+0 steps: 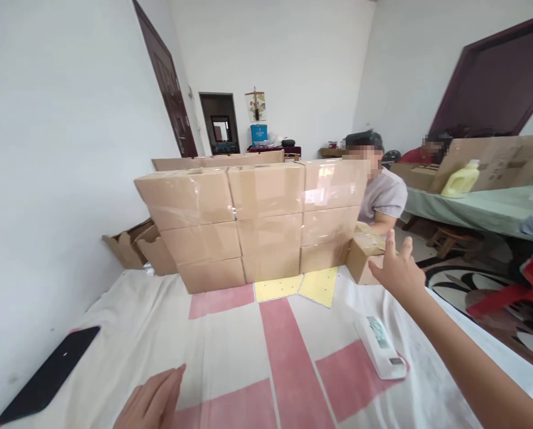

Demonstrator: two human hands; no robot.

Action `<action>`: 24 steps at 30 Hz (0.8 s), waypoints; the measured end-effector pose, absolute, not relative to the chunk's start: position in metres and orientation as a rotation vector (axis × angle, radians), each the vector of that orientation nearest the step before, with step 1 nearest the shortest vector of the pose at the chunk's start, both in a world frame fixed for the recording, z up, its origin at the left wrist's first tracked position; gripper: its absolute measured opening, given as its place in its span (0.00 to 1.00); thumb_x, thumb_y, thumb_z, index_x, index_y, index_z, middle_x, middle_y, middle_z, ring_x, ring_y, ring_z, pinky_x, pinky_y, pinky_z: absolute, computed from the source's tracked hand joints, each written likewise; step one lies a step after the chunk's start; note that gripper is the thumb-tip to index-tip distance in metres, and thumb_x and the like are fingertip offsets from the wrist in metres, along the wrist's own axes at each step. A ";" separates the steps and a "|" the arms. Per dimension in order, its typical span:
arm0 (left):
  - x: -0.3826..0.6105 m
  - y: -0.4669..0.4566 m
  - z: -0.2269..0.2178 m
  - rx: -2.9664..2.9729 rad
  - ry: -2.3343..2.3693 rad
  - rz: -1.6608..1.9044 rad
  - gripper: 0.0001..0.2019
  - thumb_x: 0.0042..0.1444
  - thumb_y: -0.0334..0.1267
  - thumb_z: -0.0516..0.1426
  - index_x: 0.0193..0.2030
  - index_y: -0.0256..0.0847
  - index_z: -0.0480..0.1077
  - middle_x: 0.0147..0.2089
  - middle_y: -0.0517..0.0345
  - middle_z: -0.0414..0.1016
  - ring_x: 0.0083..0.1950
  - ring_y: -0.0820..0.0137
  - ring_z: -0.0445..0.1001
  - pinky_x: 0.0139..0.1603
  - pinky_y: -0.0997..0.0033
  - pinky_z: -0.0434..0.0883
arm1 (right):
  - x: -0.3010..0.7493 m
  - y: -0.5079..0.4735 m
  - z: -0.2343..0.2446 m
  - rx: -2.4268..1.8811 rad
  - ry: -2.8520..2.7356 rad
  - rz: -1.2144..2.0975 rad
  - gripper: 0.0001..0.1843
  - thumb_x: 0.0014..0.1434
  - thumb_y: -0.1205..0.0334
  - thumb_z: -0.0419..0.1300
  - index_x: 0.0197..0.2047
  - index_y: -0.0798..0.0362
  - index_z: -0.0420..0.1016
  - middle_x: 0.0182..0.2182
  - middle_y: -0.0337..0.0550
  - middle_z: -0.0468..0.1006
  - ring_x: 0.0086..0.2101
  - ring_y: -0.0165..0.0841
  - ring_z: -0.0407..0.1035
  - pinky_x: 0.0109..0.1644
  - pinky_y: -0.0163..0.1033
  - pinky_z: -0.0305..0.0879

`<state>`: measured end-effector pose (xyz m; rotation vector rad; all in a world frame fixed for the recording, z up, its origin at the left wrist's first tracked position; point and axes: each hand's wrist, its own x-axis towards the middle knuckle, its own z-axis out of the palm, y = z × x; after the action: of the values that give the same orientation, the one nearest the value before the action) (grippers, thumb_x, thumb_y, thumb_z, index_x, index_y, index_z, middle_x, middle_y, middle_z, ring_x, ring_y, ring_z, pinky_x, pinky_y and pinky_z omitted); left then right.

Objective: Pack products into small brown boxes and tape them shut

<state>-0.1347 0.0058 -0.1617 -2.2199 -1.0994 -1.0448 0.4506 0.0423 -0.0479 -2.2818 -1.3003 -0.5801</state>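
Beside the stacked cartons (257, 220), the right hand (396, 268) reaches, open, at a small box (362, 253).

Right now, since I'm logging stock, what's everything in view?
taped cartons: nine facing, brown, stacked at cloth's far end
small carton: one, brown, right of stack
paper sheets: two, yellow, before stack
device: one, white, on cloth, right
phone: one, black, cloth's left edge
cloth: one, white and pink, underneath
jug: one, yellow, green table
people: two, seated behind
left hand: one, open, bottom edge
right hand: one, open, by small carton
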 end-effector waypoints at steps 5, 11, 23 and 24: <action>-0.190 0.064 -0.157 -2.118 -1.856 -1.435 0.11 0.62 0.50 0.57 0.40 0.48 0.75 0.30 0.64 0.80 0.26 0.68 0.77 0.30 0.70 0.74 | 0.308 0.056 -0.014 -1.561 -1.907 -0.823 0.38 0.64 0.57 0.58 0.73 0.56 0.52 0.67 0.65 0.61 0.64 0.57 0.62 0.61 0.61 0.68; -0.259 0.198 -0.151 -1.542 -2.199 -2.074 0.25 0.60 0.39 0.55 0.64 0.45 0.62 0.62 0.47 0.74 0.47 0.64 0.82 0.50 0.62 0.77 | 0.087 0.126 -0.066 -0.907 -2.369 -0.002 0.28 0.63 0.64 0.55 0.66 0.53 0.63 0.64 0.56 0.68 0.64 0.43 0.63 0.67 0.51 0.65; -0.323 0.399 -0.130 -1.292 -2.210 -1.657 0.46 0.51 0.44 0.68 0.73 0.42 0.51 0.69 0.37 0.54 0.69 0.46 0.57 0.68 0.48 0.57 | -0.230 0.315 -0.149 -1.384 -2.073 0.505 0.35 0.62 0.73 0.44 0.72 0.56 0.52 0.75 0.53 0.45 0.71 0.34 0.47 0.68 0.44 0.60; -0.325 0.404 -0.131 -1.357 -2.196 -1.580 0.46 0.51 0.46 0.68 0.73 0.45 0.52 0.65 0.39 0.57 0.66 0.46 0.60 0.66 0.49 0.60 | -0.233 0.324 -0.152 -1.446 -2.118 0.492 0.36 0.62 0.72 0.46 0.73 0.55 0.50 0.76 0.53 0.42 0.70 0.39 0.51 0.66 0.46 0.63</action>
<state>-0.3254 0.4044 -0.1315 -1.3569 -2.1962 -1.5796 -0.2328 0.3239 -0.1521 -1.4464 -2.1182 0.4917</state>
